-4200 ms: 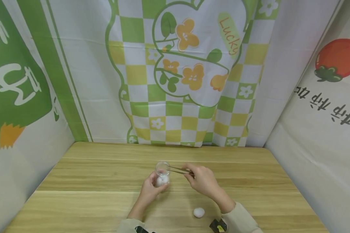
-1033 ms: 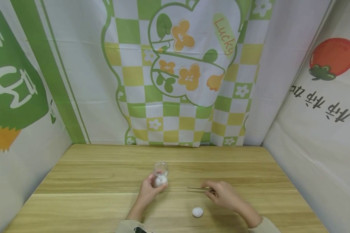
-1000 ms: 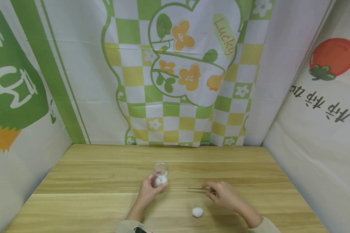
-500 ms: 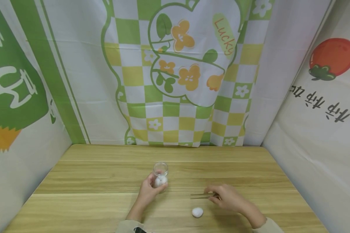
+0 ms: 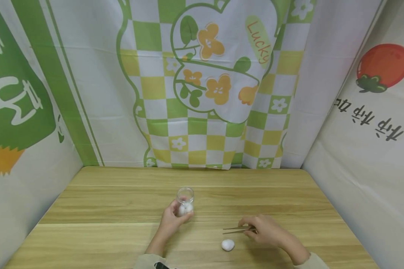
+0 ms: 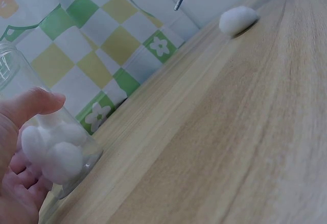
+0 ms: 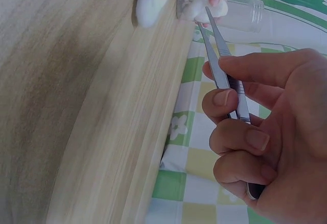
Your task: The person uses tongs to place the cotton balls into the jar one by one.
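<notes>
My left hand (image 5: 171, 222) grips a clear, lidless jar (image 5: 185, 195) that stands upright on the table. Several white cotton balls (image 6: 62, 160) lie in the bottom of the jar. Metal tweezers (image 7: 217, 63) are pinched in my right hand (image 5: 264, 231), their two tips apart with nothing between them. In the head view the tips point left, just beyond a single loose cotton ball (image 5: 227, 245) on the table. That ball lies to the right of the jar and nearer to me, and it shows large at the top of the right wrist view.
The wooden table (image 5: 121, 209) meets a checked, flower-printed curtain (image 5: 202, 130) at its back edge. Printed cloth walls, including one with a tomato picture (image 5: 383, 67), close in both sides.
From over the jar's mouth, my right hand has come back toward me and to the right with the tweezers, then lower toward the loose cotton ball. My left hand keeps its hold on the jar.
</notes>
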Demonstrator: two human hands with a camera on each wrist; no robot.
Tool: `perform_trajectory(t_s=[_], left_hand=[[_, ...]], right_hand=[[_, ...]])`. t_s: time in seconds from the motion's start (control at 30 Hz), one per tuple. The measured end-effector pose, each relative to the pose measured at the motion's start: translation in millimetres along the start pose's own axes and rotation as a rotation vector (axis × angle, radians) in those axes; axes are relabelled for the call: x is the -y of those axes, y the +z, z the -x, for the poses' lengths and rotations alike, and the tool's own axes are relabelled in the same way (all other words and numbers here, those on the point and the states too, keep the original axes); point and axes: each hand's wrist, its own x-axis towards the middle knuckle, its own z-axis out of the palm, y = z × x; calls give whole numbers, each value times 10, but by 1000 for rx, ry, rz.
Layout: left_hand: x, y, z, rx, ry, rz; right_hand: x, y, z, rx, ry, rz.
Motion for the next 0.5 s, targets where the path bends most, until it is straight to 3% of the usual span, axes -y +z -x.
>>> perform_trajectory(t_s=[0.5], left_hand=[[20, 6, -11, -9, -2, -10]], right_hand=[[-6, 35, 64, 36, 58, 30]])
